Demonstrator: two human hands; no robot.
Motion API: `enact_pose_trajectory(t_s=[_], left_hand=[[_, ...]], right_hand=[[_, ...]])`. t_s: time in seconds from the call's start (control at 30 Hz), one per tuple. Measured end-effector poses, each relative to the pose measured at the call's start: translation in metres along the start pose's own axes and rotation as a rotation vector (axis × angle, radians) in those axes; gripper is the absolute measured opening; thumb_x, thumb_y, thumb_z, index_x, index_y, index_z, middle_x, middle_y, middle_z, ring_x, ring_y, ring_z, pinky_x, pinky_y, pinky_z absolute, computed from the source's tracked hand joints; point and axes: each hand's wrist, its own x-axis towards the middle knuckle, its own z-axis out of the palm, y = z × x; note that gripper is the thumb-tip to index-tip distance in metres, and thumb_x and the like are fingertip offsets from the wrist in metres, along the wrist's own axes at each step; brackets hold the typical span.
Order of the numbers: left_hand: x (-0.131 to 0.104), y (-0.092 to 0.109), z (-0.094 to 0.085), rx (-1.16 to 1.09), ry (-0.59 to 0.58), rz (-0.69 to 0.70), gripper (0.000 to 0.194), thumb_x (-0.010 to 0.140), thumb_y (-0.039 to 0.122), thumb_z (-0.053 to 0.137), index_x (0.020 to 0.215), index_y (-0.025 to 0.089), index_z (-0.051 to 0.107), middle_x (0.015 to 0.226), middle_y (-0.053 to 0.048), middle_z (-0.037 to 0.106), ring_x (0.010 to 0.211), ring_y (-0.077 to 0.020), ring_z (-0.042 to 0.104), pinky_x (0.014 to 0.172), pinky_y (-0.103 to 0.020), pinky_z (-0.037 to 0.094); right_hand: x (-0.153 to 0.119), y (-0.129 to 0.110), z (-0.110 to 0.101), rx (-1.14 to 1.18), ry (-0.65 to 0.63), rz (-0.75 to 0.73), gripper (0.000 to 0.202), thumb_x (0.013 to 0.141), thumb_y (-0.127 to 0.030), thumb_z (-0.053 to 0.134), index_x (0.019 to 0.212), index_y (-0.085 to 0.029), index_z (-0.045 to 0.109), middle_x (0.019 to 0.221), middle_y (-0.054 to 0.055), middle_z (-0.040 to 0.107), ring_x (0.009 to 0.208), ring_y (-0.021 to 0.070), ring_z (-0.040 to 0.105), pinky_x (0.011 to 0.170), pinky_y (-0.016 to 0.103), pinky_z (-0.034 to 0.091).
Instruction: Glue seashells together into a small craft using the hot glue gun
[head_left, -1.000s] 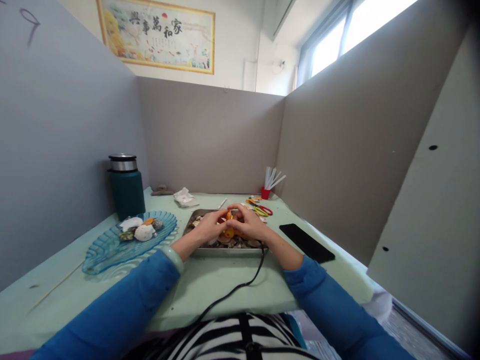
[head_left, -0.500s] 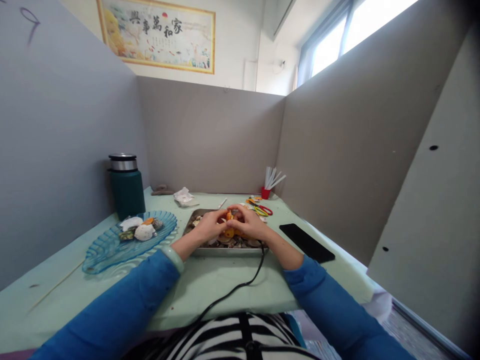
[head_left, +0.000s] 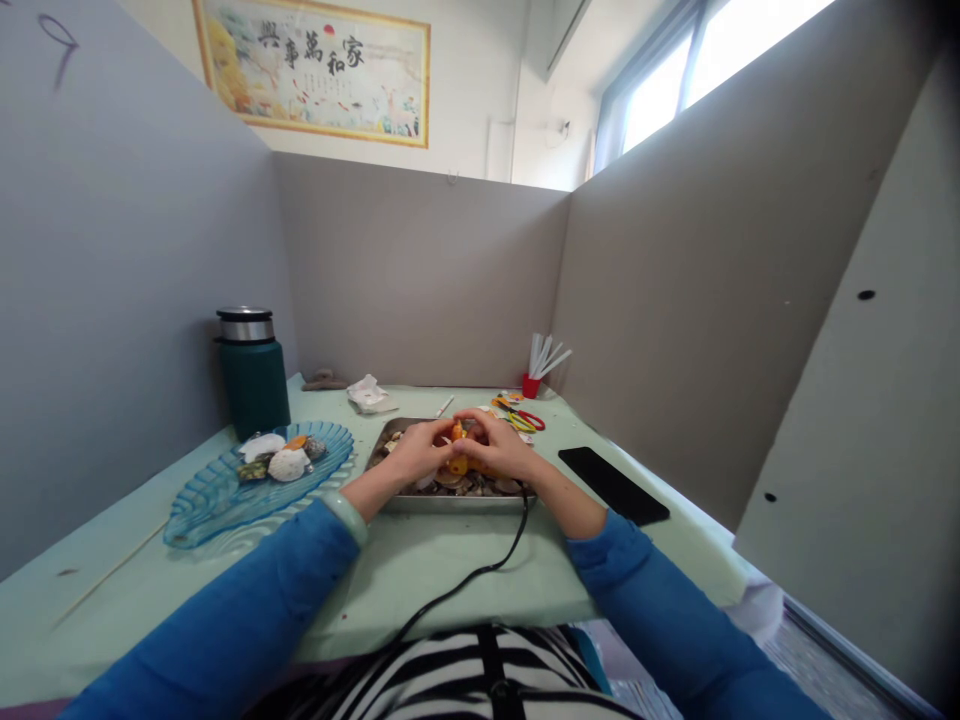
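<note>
Over a metal tray [head_left: 450, 504] of shells, my two hands meet with their fingertips close together. My right hand [head_left: 499, 445] is closed around a yellow-orange hot glue gun [head_left: 459, 463], partly hidden by the fingers. A black cord [head_left: 480, 572] runs from it over the table's front edge. My left hand [head_left: 420, 450] is closed in a pinch at the glue gun's front. A small pale bit shows by its fingertips, too hidden to name. Mixed shells [head_left: 450, 482] lie in the tray under both hands.
To the left are a blue plate [head_left: 214, 505] with shells and a stone-like piece, a green bottle [head_left: 255, 385] and a thin stick [head_left: 112, 572]. Crumpled tissue [head_left: 369, 393], pliers [head_left: 525, 415] and a red cup [head_left: 531, 386] of white sticks stand behind. A black phone [head_left: 613, 485] lies right.
</note>
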Motion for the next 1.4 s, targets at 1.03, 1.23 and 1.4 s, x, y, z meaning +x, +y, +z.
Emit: enact_pose_trajectory(t_s=[1.03, 1.23, 1.4], left_hand=[[-0.0007, 0.0025, -0.0012, -0.053, -0.014, 0.011, 0.037, 0.072, 0.042, 0.055, 0.094, 0.014, 0.064, 0.083, -0.003, 0.065, 0.075, -0.0164, 0.058, 0.065, -0.023, 0.045], [-0.0014, 0.0022, -0.002, -0.063, -0.032, 0.009, 0.035, 0.072, 0.041, 0.056, 0.092, 0.013, 0.064, 0.081, -0.003, 0.065, 0.075, -0.0165, 0.058, 0.065, -0.022, 0.045], [-0.0019, 0.0031, -0.0023, -0.066, -0.03, 0.013, 0.031, 0.072, 0.038, 0.056, 0.09, 0.013, 0.064, 0.081, -0.003, 0.065, 0.074, -0.0166, 0.058, 0.065, -0.023, 0.045]], right_hand=[[-0.0009, 0.0024, 0.0013, 0.02, -0.028, -0.021, 0.046, 0.081, -0.041, 0.055, 0.119, -0.018, 0.044, 0.064, -0.003, 0.053, 0.056, 0.0108, 0.049, 0.054, 0.022, 0.038], [-0.0005, 0.0037, 0.0013, 0.024, -0.033, -0.038, 0.047, 0.08, -0.042, 0.057, 0.12, -0.018, 0.044, 0.063, -0.004, 0.052, 0.056, 0.0107, 0.049, 0.054, 0.022, 0.038], [0.0, 0.0049, 0.0012, 0.06, -0.046, -0.047, 0.048, 0.08, -0.043, 0.057, 0.12, -0.018, 0.044, 0.063, -0.004, 0.051, 0.055, 0.0099, 0.049, 0.053, 0.021, 0.037]])
